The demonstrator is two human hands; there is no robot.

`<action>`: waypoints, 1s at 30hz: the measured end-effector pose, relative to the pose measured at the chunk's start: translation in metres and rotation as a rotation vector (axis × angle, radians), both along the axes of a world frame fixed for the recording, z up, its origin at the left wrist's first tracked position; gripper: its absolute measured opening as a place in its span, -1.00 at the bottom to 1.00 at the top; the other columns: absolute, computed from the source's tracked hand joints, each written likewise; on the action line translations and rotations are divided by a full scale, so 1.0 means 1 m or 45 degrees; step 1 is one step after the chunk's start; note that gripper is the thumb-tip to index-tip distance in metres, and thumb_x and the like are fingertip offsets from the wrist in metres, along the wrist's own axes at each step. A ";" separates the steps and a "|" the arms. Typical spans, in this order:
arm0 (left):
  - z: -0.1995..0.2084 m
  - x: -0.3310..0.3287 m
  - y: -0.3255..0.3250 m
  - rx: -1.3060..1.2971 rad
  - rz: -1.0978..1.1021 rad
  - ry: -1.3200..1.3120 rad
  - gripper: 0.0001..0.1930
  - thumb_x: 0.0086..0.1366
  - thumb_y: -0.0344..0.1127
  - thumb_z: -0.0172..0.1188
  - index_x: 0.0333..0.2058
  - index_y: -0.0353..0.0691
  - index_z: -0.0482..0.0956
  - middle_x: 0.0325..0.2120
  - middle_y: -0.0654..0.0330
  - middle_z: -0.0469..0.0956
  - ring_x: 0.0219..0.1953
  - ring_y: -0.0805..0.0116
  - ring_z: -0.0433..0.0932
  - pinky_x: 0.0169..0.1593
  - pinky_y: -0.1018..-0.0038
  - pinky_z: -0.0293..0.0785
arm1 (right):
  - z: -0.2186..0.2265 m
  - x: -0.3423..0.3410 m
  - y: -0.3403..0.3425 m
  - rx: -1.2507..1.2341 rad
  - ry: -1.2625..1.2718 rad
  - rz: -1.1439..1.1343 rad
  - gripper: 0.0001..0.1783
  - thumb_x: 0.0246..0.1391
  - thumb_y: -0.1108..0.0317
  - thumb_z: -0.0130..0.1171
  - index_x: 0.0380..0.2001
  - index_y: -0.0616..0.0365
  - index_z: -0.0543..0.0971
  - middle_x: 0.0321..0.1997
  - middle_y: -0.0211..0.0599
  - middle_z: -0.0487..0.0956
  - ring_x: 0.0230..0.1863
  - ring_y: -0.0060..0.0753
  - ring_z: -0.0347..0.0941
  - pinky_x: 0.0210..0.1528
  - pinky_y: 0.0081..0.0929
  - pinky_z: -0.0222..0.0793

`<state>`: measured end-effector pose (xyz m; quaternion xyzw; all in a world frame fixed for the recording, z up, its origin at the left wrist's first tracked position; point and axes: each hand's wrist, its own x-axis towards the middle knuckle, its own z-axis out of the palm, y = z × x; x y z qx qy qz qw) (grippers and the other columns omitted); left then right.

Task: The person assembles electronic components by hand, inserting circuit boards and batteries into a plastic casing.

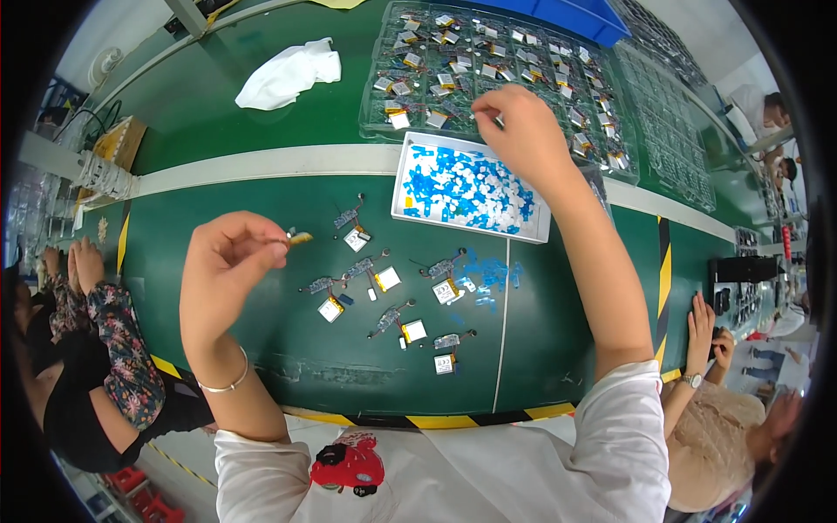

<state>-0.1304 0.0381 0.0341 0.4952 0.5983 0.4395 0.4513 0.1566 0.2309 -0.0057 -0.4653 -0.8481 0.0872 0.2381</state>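
My left hand [228, 275] is raised above the left part of the green table, with thumb and forefinger pinched on a small yellow-edged part [301, 238]. My right hand [525, 131] reaches over the clear compartment tray [370, 109]. Its fingers are drawn together near a compartment; what they hold, if anything, is too small to name. Small circuit boards with silver batteries [388, 278] fill the tray's compartments, and several more lie on the table between my arms. Just below my right hand stands a white box [471, 228] of blue and white bits.
Loose blue pieces [490, 275] are scattered right of the boards. A white cloth [292, 74] lies at the back left, and a blue bin [567, 19] stands behind the tray. More clear trays [671, 131] are at right. People sit on both sides.
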 end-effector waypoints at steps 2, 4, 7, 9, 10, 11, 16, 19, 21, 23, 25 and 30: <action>0.003 -0.004 0.002 0.043 -0.123 -0.069 -0.92 0.06 -0.67 0.16 -0.42 -0.42 0.53 -0.44 0.15 0.52 -0.47 0.49 0.51 -0.37 0.61 0.45 | -0.003 -0.012 0.011 0.037 -0.167 -0.058 -0.83 -0.07 0.37 0.14 -0.37 0.15 0.60 -0.30 -0.18 0.55 -0.20 -0.15 0.50 -0.13 -0.31 0.43; 0.006 -0.008 -0.001 -0.125 -0.490 -0.240 -0.92 0.04 -0.67 0.19 -0.44 -0.43 0.54 -0.43 0.14 0.49 -0.46 0.46 0.51 -0.37 0.61 0.46 | -0.009 -0.024 0.021 0.054 -0.331 -0.099 -0.83 -0.10 0.35 0.15 -0.40 0.13 0.61 -0.27 -0.17 0.55 -0.18 -0.13 0.50 -0.11 -0.27 0.43; 0.004 0.000 0.004 -0.082 -0.891 -0.012 -0.90 0.01 -0.58 0.26 -0.43 -0.33 0.57 -0.50 0.18 0.51 -0.49 0.42 0.53 -0.41 0.57 0.44 | -0.017 -0.031 0.029 0.018 -0.560 -0.190 -0.87 -0.16 0.36 0.15 -0.47 0.09 0.62 -0.29 -0.16 0.56 -0.19 -0.10 0.51 -0.12 -0.24 0.43; 0.005 0.017 0.001 -0.011 -1.262 0.254 -0.89 -0.05 -0.45 0.30 -0.50 -0.23 0.56 -0.60 0.19 0.50 -0.53 0.30 0.53 -0.46 0.46 0.40 | -0.014 -0.030 0.032 0.069 -0.504 -0.193 -0.89 -0.20 0.38 0.14 -0.52 0.09 0.60 -0.31 -0.11 0.58 -0.22 -0.03 0.51 -0.16 -0.19 0.44; 0.000 0.028 0.000 -0.030 -1.271 0.235 -0.89 -0.05 -0.45 0.30 -0.50 -0.23 0.56 -0.60 0.19 0.50 -0.53 0.30 0.53 -0.46 0.46 0.40 | -0.017 -0.028 0.037 0.043 -0.513 -0.194 -0.89 -0.20 0.38 0.14 -0.52 0.09 0.60 -0.31 -0.11 0.58 -0.22 -0.03 0.51 -0.16 -0.19 0.44; -0.004 0.037 -0.002 -0.070 -1.320 0.390 -0.90 -0.07 -0.43 0.29 -0.54 -0.22 0.53 -0.61 0.18 0.51 -0.53 0.25 0.52 -0.47 0.41 0.39 | -0.020 -0.025 0.041 0.015 -0.528 -0.177 -0.89 -0.17 0.39 0.15 -0.50 0.12 0.60 -0.35 -0.14 0.59 -0.27 -0.11 0.53 -0.20 -0.24 0.45; -0.017 0.057 -0.010 -0.255 -1.166 0.824 -0.87 -0.10 -0.38 0.29 -0.58 -0.24 0.50 -0.63 0.16 0.51 -0.49 0.14 0.51 -0.40 0.31 0.36 | 0.015 -0.046 0.013 -0.126 -0.623 -0.235 -0.76 -0.15 0.44 0.02 -0.40 0.26 0.62 -0.35 0.07 0.58 -0.24 0.07 0.53 -0.17 -0.14 0.45; -0.012 0.046 -0.015 0.059 -1.044 0.743 -0.81 -0.10 -0.32 0.33 -0.52 -0.25 0.54 -0.53 0.10 0.52 -0.44 0.10 0.49 -0.35 0.29 0.38 | 0.006 -0.018 0.011 0.339 -0.044 0.413 -0.78 -0.13 0.45 0.02 -0.43 0.26 0.61 -0.39 0.06 0.58 -0.26 0.00 0.54 -0.21 -0.19 0.47; -0.002 0.042 -0.010 0.251 -0.885 0.802 -0.81 -0.04 -0.33 0.32 -0.44 -0.27 0.56 -0.44 0.12 0.53 -0.39 0.18 0.50 -0.34 0.37 0.40 | 0.009 -0.032 0.013 0.207 -0.270 0.092 -0.80 -0.13 0.44 0.03 -0.44 0.25 0.61 -0.40 0.05 0.58 -0.27 0.00 0.54 -0.22 -0.19 0.47; -0.001 0.048 -0.007 0.189 -0.621 0.618 -0.82 -0.01 -0.36 0.30 -0.40 -0.27 0.57 -0.44 0.17 0.54 -0.38 0.26 0.49 -0.34 0.43 0.39 | 0.025 -0.038 0.007 0.064 -0.485 -0.212 -0.81 -0.12 0.43 0.04 -0.46 0.24 0.61 -0.42 0.04 0.57 -0.28 -0.01 0.54 -0.23 -0.19 0.47; -0.007 0.053 -0.004 0.203 -0.214 0.309 -0.80 0.05 -0.43 0.25 -0.29 -0.24 0.59 -0.40 0.25 0.56 -0.31 0.45 0.47 -0.32 0.57 0.37 | 0.049 -0.036 -0.016 0.053 0.012 0.007 -0.85 -0.12 0.39 0.11 -0.47 0.22 0.60 -0.43 -0.02 0.58 -0.29 -0.05 0.56 -0.24 -0.20 0.47; -0.025 0.085 -0.005 0.732 -0.031 0.385 -0.67 0.02 -0.42 0.27 -0.17 -0.22 0.54 -0.19 0.15 0.52 -0.16 0.29 0.47 -0.14 0.43 0.38 | 0.066 -0.020 -0.086 -0.104 0.398 0.513 -0.91 -0.02 0.47 0.19 -0.41 0.27 0.58 -0.47 -0.35 0.56 -0.44 -0.60 0.43 -0.35 -0.62 0.36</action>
